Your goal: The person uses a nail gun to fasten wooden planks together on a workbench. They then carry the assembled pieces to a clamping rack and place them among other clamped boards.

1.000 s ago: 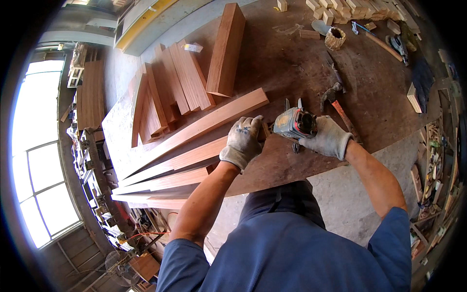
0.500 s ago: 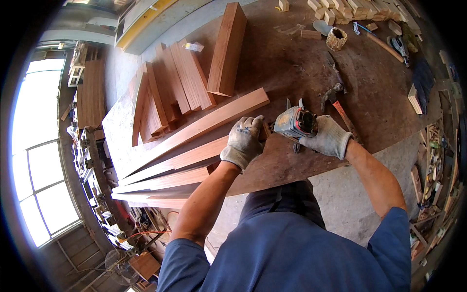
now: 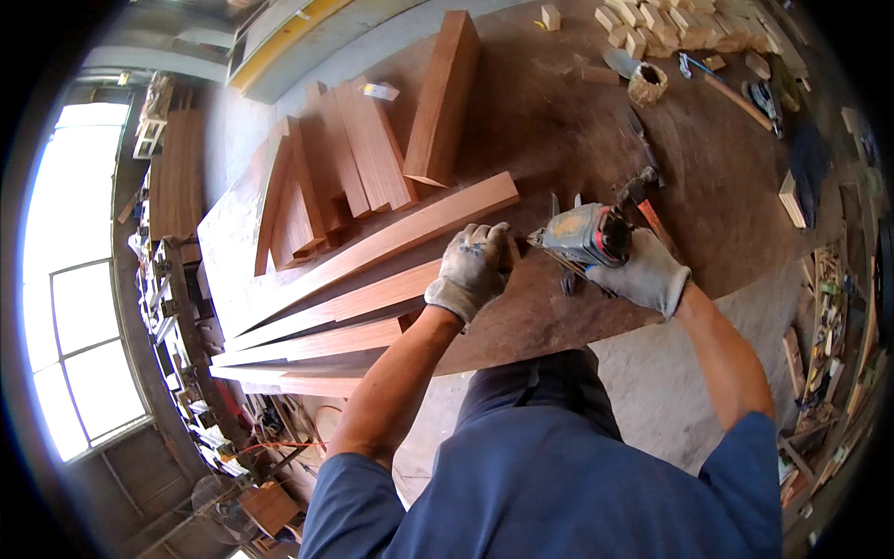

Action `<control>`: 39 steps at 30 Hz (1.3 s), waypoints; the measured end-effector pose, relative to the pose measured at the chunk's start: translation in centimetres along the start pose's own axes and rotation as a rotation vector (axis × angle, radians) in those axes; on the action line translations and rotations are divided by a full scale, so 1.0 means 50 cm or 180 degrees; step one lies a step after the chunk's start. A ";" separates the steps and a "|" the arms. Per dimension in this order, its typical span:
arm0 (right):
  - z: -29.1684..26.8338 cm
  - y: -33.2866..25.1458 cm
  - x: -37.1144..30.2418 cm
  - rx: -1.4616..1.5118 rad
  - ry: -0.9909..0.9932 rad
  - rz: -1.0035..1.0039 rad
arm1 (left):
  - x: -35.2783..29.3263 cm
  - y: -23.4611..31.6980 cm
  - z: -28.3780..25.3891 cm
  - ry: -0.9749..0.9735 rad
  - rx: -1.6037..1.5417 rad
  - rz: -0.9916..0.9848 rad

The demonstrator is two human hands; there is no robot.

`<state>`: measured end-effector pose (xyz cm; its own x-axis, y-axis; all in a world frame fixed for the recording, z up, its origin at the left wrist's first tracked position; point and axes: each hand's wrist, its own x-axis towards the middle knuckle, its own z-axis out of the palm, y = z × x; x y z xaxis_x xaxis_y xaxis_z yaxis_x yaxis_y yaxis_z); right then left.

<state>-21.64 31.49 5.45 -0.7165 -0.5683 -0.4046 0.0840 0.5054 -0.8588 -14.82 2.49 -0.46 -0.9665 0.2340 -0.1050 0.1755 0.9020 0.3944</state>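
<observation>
Power tool [image 3: 577, 233] — one, right hand [image 3: 644, 276]; strip [image 3: 372, 300] — one, left hand [image 3: 471, 268].

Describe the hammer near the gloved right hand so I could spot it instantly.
On the large brown worktable, find the gloved right hand holding a grey power tool. The hammer lies just beyond that hand. Its orange-red handle sets it apart from the dark, slim tool beside its head.
</observation>
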 end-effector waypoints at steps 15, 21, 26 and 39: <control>0.062 -0.041 -0.057 0.0864 0.0658 0.0202 | -0.150 -0.135 -0.155 -0.1123 0.0482 -0.0878; 0.108 -0.102 -0.103 0.0971 0.1221 0.0393 | -0.163 -0.174 -0.100 -0.0665 0.0525 -0.0407; 0.085 -0.173 -0.145 0.0677 0.1771 0.0212 | -0.153 -0.184 -0.106 -0.0730 0.0361 -0.0257; 0.039 -0.240 -0.138 0.0508 0.1696 0.0133 | 0.019 -0.028 -0.016 -0.0763 -0.0110 -0.0344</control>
<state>-16.36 28.05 17.93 -0.9579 -0.1220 -0.2599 0.1940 0.3923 -0.8992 -16.12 1.14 -0.41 -0.9067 0.2201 -0.3598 0.0633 0.9144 0.3998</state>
